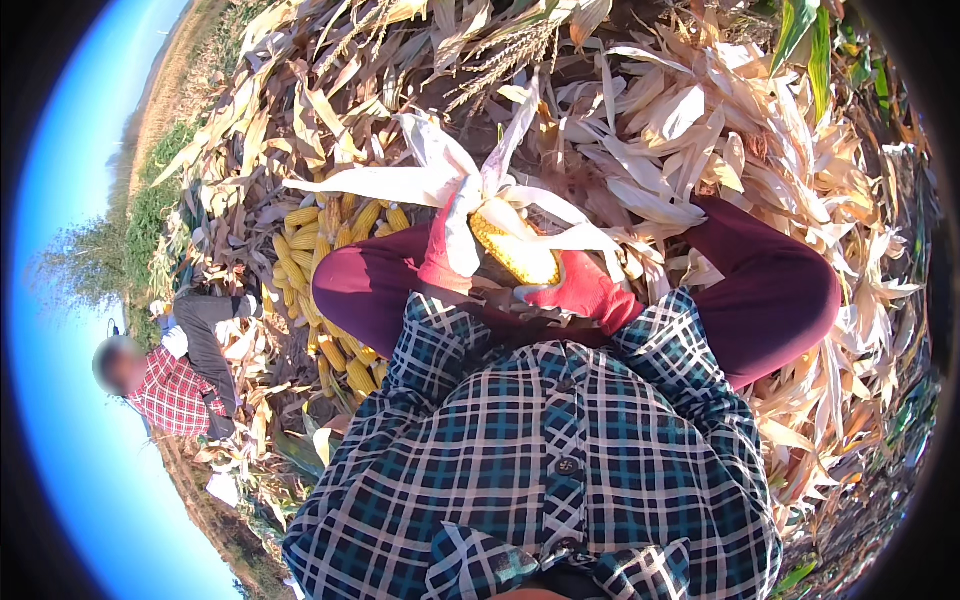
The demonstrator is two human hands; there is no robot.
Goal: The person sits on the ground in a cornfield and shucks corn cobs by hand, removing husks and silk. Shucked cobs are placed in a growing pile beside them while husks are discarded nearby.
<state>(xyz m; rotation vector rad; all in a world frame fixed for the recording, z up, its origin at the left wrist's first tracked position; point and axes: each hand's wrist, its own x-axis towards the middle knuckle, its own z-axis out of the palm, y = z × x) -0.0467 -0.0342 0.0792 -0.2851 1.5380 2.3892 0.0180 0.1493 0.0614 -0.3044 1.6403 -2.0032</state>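
Between my drawn-up knees is a yellow ear of corn (517, 251), its pale dry husk (382, 184) peeled back and spread outward. My left hand (454, 244), in a red and whitish work glove, grips the ear at its upper end, where the husk leaves join. My right hand (589, 289), gloved in red, is closed around the lower end of the cob. Parts of its fingers are hidden behind the ear. Beside my left knee lies a pile of bare yellow corn cobs (300, 251).
Dry corn husks (810, 172) are heaped on my right, with dry stalks and tassels (510, 60) ahead. At far left another person in a red checked shirt (176, 390) sits on the ground. Green leaves (802, 45) stand at upper right.
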